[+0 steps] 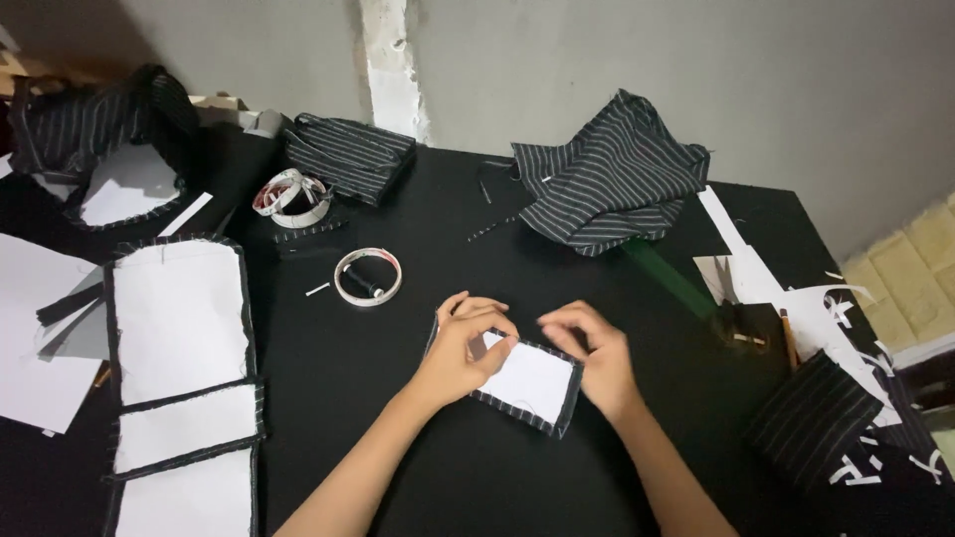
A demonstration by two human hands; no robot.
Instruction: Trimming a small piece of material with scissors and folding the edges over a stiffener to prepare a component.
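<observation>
Both hands rest on one small white-faced patch at the table's middle. The left hand pinches its upper left edge with curled fingers; the right hand presses its right edge, fingers bent. Two tape rolls lie behind, three white panels at left, one striped cloth heap beyond.

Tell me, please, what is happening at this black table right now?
A person is working with both hands on a small fabric piece, white inside with a dark striped edge. The left hand presses its upper left corner; the right hand rests at its right edge. Larger similar panels lie to the left, a tape roll sits just beyond, and striped cloth is bunched farther back.
</observation>
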